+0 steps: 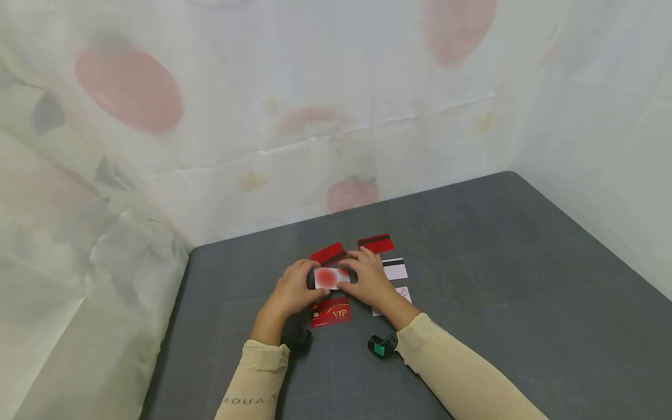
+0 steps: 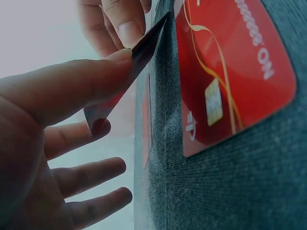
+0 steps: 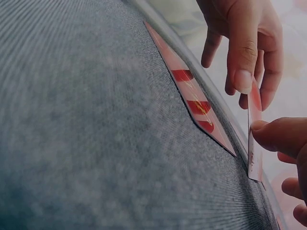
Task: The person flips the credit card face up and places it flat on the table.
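Both hands pinch one white card with red circles (image 1: 326, 279), low over the table. My left hand (image 1: 290, 290) has it by the left end, my right hand (image 1: 371, 281) by the right. The left wrist view catches this card (image 2: 139, 62) tilted and nearly edge-on, with a thumb of each hand on its near edge. Just in front of the hands lies a red VIP card (image 1: 331, 313) with a gold chip. Behind the held card is a red card with a black stripe (image 1: 326, 253), partly covered by fingers.
To the right lie another red striped card (image 1: 379, 242), a white striped card (image 1: 396, 269) and a pink-patterned white card (image 1: 404, 293) partly hidden by the right wrist. All rest on a dark grey table (image 1: 483, 280), with a fruit-print curtain (image 1: 315, 70) behind it.
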`<state>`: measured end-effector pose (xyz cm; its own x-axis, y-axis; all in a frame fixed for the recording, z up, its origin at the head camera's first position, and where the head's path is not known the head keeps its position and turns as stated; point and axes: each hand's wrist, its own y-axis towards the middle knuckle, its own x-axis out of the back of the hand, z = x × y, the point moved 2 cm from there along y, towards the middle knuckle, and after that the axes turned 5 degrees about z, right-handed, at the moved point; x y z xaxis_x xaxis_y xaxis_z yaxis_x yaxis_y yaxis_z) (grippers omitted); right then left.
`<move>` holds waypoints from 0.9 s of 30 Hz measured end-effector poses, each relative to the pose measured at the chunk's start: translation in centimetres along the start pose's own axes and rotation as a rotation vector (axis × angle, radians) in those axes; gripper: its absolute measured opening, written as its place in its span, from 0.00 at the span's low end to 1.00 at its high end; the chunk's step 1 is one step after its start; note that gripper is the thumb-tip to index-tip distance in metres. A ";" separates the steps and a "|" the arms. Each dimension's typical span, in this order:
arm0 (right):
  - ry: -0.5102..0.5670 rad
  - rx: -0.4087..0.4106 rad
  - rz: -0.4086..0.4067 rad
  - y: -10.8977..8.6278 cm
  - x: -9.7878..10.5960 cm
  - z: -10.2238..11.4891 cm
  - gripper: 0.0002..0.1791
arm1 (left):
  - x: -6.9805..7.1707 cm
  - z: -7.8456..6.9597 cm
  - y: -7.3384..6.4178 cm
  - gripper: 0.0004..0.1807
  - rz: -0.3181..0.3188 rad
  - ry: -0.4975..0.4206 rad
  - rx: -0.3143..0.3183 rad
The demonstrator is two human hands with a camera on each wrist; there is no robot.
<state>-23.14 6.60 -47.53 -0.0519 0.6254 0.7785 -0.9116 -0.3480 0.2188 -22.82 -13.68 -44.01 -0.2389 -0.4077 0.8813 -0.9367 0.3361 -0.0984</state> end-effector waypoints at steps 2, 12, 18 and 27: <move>-0.009 -0.009 0.013 0.0 0.0 0.0 0.27 | -0.1 0.0 0.0 0.35 0.010 0.002 0.006; -0.039 -0.028 0.058 0.0 -0.1 -0.1 0.26 | -0.2 0.0 -0.1 0.34 0.028 0.021 0.024; -0.058 -0.046 0.094 0.0 -0.1 -0.1 0.25 | -0.4 0.2 0.0 0.26 0.044 0.028 0.038; -0.071 -0.058 0.107 0.1 -0.6 -0.4 0.24 | -1.3 0.9 0.2 0.31 0.068 0.088 0.058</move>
<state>-23.36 6.46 -48.18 -0.1231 0.5354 0.8355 -0.9245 -0.3679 0.0995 -22.94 -13.87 -45.56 -0.2813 -0.3083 0.9087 -0.9330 0.3095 -0.1838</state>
